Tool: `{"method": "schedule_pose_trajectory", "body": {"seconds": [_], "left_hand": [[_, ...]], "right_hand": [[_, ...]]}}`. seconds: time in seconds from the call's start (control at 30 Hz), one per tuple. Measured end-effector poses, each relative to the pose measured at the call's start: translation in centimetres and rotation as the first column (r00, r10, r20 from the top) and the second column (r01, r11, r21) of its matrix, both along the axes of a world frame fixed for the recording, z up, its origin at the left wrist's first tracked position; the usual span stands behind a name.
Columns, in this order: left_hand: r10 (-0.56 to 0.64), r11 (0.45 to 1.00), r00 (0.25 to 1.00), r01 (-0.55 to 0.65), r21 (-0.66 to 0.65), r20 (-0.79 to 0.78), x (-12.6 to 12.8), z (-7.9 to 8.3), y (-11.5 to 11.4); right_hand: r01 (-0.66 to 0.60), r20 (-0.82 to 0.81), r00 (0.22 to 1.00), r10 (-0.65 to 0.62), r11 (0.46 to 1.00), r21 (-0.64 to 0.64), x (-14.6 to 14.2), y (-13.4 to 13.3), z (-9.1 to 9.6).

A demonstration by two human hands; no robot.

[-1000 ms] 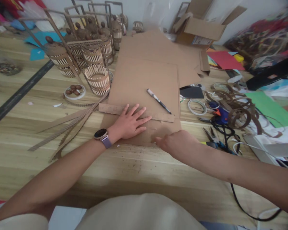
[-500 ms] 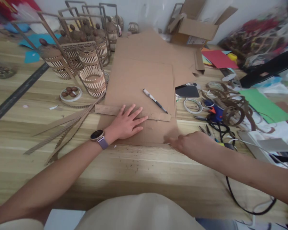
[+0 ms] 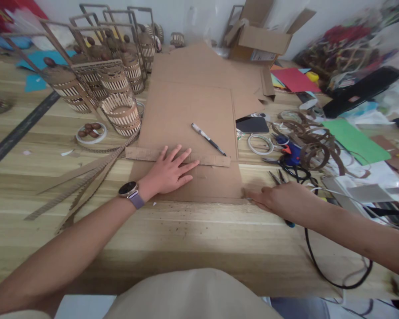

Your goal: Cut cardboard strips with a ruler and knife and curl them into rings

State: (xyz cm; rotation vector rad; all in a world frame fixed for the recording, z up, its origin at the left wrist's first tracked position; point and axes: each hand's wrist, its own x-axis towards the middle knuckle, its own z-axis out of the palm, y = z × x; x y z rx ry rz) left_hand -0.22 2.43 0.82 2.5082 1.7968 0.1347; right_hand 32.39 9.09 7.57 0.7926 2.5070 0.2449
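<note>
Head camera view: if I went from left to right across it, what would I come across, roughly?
Black strip → white ring with brown balls → wristwatch → left hand → pen → right hand → green sheet.

Here's your wooden table (image 3: pixel 199 248), pale and busy: cardboard (image 3: pixel 186 106) spread down the middle, dark crumbs (image 3: pixel 186 229) scattered just in front of it! On your left, slatted baskets (image 3: pixel 126 122) stand bunched, near fanned-out brown strips (image 3: pixel 71 186). And over on your right, a white tape roll (image 3: pixel 259 153), pliers (image 3: pixel 274 178) and brown coils (image 3: pixel 319 156)!
</note>
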Motion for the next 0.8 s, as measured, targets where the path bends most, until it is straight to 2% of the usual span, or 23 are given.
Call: {"method": "schedule_pose_trajectory", "body": {"seconds": [0.1,0.33,0.47,0.57,0.67,0.8], "left_hand": [[0.007,1.0,1.0,-0.006,0.004,-0.006,0.0,0.0,-0.1],[0.009,1.0,1.0,-0.009,0.003,-0.004,0.1,-0.1,0.0],[0.006,1.0,1.0,-0.006,0.016,-0.005,0.1,-0.2,0.0],[0.005,1.0,1.0,-0.005,0.023,0.007,0.2,-0.2,0.0],[0.009,1.0,1.0,-0.009,0.03,0.015,0.3,-0.2,-0.1],[0.003,0.999,0.999,-0.005,0.054,0.034,0.3,-0.2,-0.2]], "right_hand": [[-0.046,0.131,0.989,0.062,0.991,-0.128,0.0,0.3,0.2],[-0.096,0.106,0.988,0.108,0.989,-0.114,1.1,1.0,-0.4],[-0.1,0.145,0.982,0.118,0.987,-0.122,0.6,1.3,0.7],[-0.065,0.207,0.976,0.074,0.997,-0.05,-1.1,1.4,2.4],[-0.013,0.189,0.982,0.017,1.0,-0.018,-4.3,0.8,3.6],[-0.095,-0.02,0.996,0.092,0.976,-0.196,-9.5,-1.4,2.8]]}}
